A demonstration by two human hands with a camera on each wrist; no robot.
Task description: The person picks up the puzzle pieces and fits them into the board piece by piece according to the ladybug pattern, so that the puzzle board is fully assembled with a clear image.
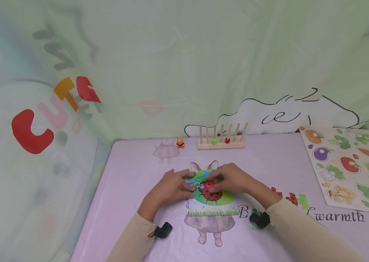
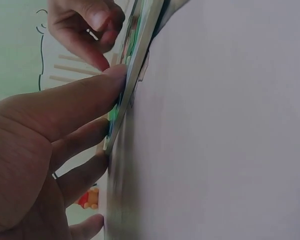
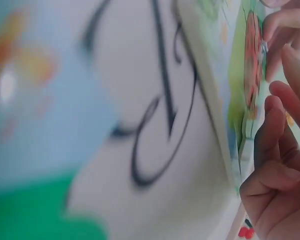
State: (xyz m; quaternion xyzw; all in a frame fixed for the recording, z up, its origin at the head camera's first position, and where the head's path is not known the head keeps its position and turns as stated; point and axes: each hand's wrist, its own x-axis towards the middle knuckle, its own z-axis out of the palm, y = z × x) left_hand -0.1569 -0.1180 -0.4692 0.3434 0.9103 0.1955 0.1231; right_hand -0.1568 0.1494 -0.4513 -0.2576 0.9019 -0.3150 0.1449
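Note:
A square ladybug puzzle [image 1: 212, 211] lies flat on the table, with grass along its lower edge and a red, black-spotted ladybug [image 1: 215, 195] in the middle. My left hand [image 1: 171, 187] rests at its left edge, thumb and fingers stretched out against the board. In the left wrist view the board's edge [image 2: 136, 67] meets those fingertips. Over the ladybug's upper part, my right hand [image 1: 233, 178] touches the picture with its fingertips. The right wrist view shows that hand's fingers [image 3: 271, 122] bent loosely, with no piece visible between them.
Loose puzzle pieces [image 1: 291, 198] lie beyond my right forearm, and another piece [image 1: 254, 226] is partly hidden under the wrist camera. A peg rack [image 1: 221, 145] with green and red beads stands behind, beside a small bear figure [image 1: 180, 143]. A vegetable board [image 1: 331, 182] lies right.

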